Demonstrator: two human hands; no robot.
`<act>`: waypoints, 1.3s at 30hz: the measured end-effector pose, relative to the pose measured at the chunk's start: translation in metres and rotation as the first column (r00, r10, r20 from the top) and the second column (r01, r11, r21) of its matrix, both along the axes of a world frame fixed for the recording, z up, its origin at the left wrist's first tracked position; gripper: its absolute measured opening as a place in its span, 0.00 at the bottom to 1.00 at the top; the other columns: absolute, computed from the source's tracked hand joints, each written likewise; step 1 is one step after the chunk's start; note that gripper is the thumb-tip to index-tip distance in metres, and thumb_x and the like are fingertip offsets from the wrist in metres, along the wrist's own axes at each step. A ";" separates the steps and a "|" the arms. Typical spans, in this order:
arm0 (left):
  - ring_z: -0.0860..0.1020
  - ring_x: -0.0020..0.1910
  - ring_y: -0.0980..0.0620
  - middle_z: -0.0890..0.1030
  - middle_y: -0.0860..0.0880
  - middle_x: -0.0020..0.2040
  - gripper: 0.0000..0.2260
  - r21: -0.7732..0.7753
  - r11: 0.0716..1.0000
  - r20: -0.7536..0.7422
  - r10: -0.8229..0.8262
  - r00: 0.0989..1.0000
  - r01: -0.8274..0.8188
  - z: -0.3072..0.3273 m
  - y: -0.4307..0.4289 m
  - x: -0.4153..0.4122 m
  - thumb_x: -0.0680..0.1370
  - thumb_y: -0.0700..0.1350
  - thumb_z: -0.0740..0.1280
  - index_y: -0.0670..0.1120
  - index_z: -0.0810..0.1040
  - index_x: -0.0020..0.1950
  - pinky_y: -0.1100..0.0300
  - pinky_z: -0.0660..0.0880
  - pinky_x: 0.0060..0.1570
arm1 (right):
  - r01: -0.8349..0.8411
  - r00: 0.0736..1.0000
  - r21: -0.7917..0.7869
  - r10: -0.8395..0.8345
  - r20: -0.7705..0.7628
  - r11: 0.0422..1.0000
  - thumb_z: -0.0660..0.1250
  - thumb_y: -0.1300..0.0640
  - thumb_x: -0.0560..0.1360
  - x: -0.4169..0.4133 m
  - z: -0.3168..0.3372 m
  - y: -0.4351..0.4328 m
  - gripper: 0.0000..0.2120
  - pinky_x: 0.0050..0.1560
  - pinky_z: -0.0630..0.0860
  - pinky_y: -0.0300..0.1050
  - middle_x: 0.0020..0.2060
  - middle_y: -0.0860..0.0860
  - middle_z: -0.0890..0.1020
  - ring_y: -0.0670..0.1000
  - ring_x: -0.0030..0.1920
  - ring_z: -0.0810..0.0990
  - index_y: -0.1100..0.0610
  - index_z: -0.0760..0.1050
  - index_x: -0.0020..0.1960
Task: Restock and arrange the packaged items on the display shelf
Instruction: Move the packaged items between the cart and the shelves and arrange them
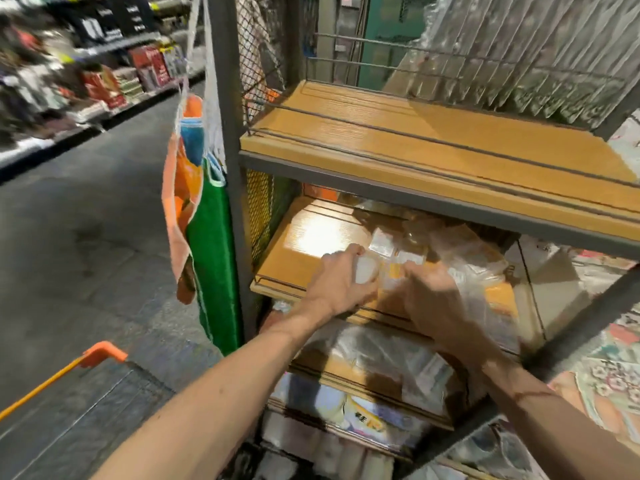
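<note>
**Head view (sole cam).** Rack w/ wood-look boards in a grey metal frame.
- Top shelf (pixel 415 140): near side bare, wrapped stock leaning at back right.
- Middle shelf (pixel 301 251): left part bare w/ light glare. Clear-wrapped packets (pixel 464 251) are heaped loosely over centre and right, not in a tidy row.
- Lower shelf (pixel 346 382): holds more bagged goods.

**Hands.**
- Left hand (pixel 341 282): at front edge of middle shelf, fingers curled round a pale packet (pixel 366 271). Packet is at left edge of the heap; whether it touches the board can't be told.
- Right hand (pixel 433 299): just beside the left, over the heap, motion-blurred. Grip can't be told.

**Other.** Hanging bag (pixel 204 220), green and orange, on rack's left post. Orange cart handle (pixel 104 353) at bottom left.

**Assessment.** Step in hand appears to be arranging on the middle shelf, i.e. placing or squaring the pale packet against the heap. Restock looks part done, w/ front of top shelf unfilled. Next move prob. needs the packet set flat toward the bare left area, edge aligned to shelf front. Right hand should steady the slippery wrap so the heap doesn't slide off.
</note>
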State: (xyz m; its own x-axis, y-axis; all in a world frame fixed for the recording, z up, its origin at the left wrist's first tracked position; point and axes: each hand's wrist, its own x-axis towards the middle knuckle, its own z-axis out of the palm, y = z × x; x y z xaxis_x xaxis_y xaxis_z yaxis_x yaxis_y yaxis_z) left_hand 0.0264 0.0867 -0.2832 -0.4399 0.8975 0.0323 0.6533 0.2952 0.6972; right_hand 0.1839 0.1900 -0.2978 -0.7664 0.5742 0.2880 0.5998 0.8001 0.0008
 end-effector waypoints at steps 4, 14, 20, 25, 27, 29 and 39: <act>0.76 0.55 0.48 0.79 0.50 0.57 0.23 0.136 0.990 -0.060 -0.031 0.998 0.038 0.019 -0.063 -0.031 0.72 0.56 0.70 0.54 0.70 0.65 0.53 0.75 0.52 | -0.094 0.987 0.017 0.095 -0.128 0.995 0.61 0.45 0.77 -0.022 0.027 -0.027 0.18 0.43 0.68 0.53 0.41 0.58 0.79 0.61 0.40 0.76 0.60 0.77 0.49; 0.73 0.39 0.62 0.79 0.53 0.47 0.27 -0.104 0.903 0.201 0.430 0.880 -0.417 -0.033 -0.370 -0.091 0.64 0.53 0.71 0.53 0.73 0.63 0.70 0.68 0.41 | -0.522 0.841 -0.502 0.514 -0.169 0.689 0.63 0.48 0.74 -0.139 -0.045 -0.280 0.17 0.52 0.71 0.50 0.49 0.53 0.76 0.56 0.49 0.75 0.58 0.77 0.57; 0.76 0.39 0.60 0.78 0.51 0.47 0.28 -0.348 0.660 0.270 0.751 0.603 -0.666 -0.117 -0.546 -0.062 0.63 0.58 0.72 0.53 0.73 0.61 0.63 0.73 0.44 | -0.503 0.598 -0.710 0.792 0.127 0.493 0.56 0.36 0.67 -0.187 -0.125 -0.450 0.30 0.49 0.76 0.55 0.52 0.55 0.74 0.59 0.53 0.76 0.56 0.73 0.59; 0.77 0.57 0.49 0.78 0.51 0.57 0.36 -0.545 0.477 0.264 0.878 0.400 -0.690 -0.177 -0.629 -0.004 0.57 0.65 0.63 0.51 0.72 0.62 0.56 0.73 0.56 | -0.513 0.332 -0.703 0.869 0.366 0.492 0.67 0.44 0.73 -0.176 -0.180 -0.550 0.26 0.61 0.67 0.52 0.62 0.57 0.71 0.59 0.63 0.71 0.56 0.67 0.66; 0.74 0.62 0.49 0.76 0.49 0.62 0.37 -0.600 0.456 0.256 0.888 0.383 -0.657 -0.190 -0.642 0.010 0.60 0.64 0.64 0.50 0.70 0.66 0.59 0.70 0.58 | -0.508 0.246 -0.702 0.865 0.436 0.499 0.67 0.46 0.74 -0.171 -0.196 -0.575 0.27 0.62 0.66 0.53 0.64 0.57 0.70 0.59 0.65 0.70 0.57 0.64 0.68; 0.69 0.66 0.49 0.72 0.49 0.66 0.32 -0.655 0.424 0.209 0.897 0.389 -0.626 -0.201 -0.649 0.021 0.68 0.60 0.69 0.51 0.68 0.69 0.60 0.66 0.61 | -0.503 0.176 -0.701 0.854 0.489 0.506 0.67 0.49 0.75 -0.165 -0.211 -0.591 0.27 0.61 0.68 0.53 0.64 0.57 0.68 0.59 0.65 0.69 0.57 0.62 0.68; 0.64 0.66 0.48 0.66 0.51 0.67 0.26 -0.712 0.390 -0.087 0.776 0.624 -0.584 -0.227 -0.641 0.025 0.74 0.58 0.64 0.57 0.63 0.71 0.51 0.64 0.65 | -0.413 0.120 -0.765 0.863 0.492 0.494 0.65 0.52 0.75 -0.167 -0.240 -0.612 0.28 0.68 0.62 0.50 0.65 0.61 0.68 0.59 0.67 0.64 0.63 0.63 0.70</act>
